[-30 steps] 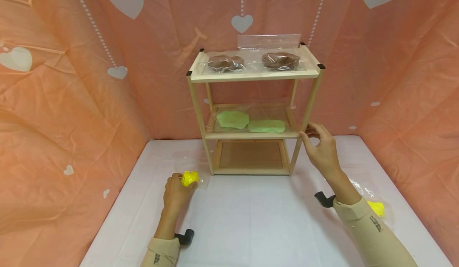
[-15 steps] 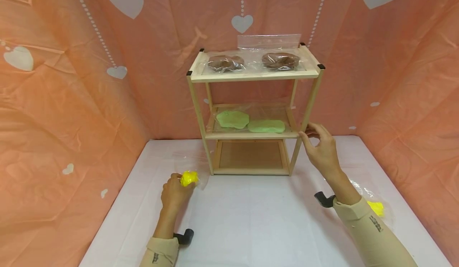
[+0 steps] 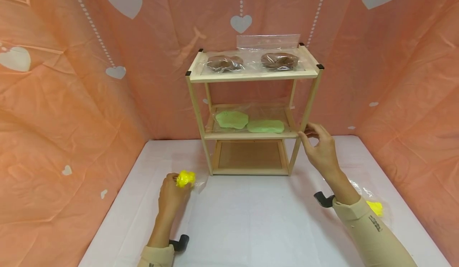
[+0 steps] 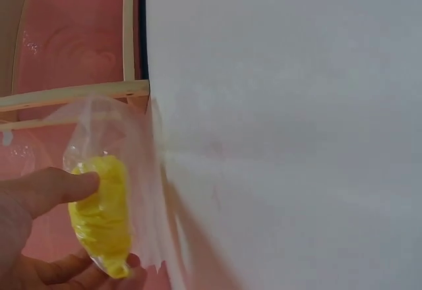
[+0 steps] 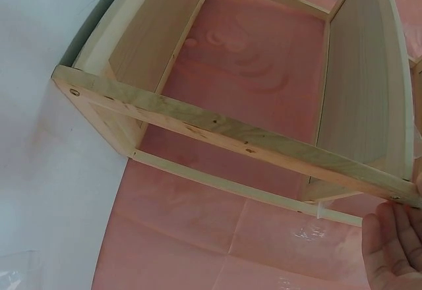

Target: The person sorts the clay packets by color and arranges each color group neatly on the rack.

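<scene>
My left hand pinches a clear plastic bag with a soft yellow lump inside, just left of the wooden shelf rack. In the left wrist view, the thumb presses the near side of the yellow lump, with fingers behind it. The bag's loose film spreads toward the rack. On the right, my right hand grips the rack's front post at middle-shelf height, thumb in front and fingers behind. Fingers show beside that post in the right wrist view.
Two bagged brown lumps lie on the top shelf. Two pale green pieces rest on the middle shelf, and the bottom shelf is bare. Another bagged yellow lump lies by the right forearm. Orange cloth surrounds the white table.
My left hand has drawn a little left with the bagged yellow lump, and the bag's film has pulled away from the table behind it. The right hand stays on the post.
</scene>
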A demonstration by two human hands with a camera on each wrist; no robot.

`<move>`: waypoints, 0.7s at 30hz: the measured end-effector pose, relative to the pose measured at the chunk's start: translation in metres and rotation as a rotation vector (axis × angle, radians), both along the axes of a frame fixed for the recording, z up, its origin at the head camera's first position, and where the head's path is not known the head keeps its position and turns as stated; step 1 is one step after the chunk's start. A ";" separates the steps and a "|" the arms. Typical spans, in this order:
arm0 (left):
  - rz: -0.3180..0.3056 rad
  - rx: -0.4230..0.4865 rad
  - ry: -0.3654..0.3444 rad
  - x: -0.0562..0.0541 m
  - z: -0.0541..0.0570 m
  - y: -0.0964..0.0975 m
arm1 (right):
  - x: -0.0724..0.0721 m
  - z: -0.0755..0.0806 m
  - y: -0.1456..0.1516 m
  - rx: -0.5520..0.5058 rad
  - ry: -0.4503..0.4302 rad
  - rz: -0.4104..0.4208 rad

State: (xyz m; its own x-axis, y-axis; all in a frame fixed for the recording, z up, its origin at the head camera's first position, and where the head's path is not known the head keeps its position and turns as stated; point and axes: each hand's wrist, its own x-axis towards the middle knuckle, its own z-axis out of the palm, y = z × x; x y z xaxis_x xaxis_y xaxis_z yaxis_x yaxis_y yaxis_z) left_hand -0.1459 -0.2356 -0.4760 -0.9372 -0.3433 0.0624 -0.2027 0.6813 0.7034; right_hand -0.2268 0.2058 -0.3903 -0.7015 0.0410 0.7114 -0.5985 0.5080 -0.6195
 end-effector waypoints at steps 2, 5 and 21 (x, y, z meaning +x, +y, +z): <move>0.002 0.003 0.022 0.004 0.003 0.001 | 0.000 0.000 0.000 -0.001 0.001 0.001; 0.005 0.016 0.030 0.010 0.006 0.002 | 0.000 0.000 0.000 -0.003 0.003 0.005; -0.080 0.057 0.054 0.049 0.031 0.010 | -0.002 -0.002 0.002 0.001 0.005 0.003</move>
State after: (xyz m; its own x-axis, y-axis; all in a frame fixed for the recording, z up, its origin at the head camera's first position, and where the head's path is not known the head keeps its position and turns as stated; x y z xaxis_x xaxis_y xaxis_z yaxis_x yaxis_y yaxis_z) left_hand -0.0971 -0.2251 -0.4452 -0.9574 -0.2723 0.0958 -0.1104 0.6521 0.7501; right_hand -0.2287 0.2076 -0.3921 -0.6983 0.0381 0.7148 -0.6031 0.5065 -0.6162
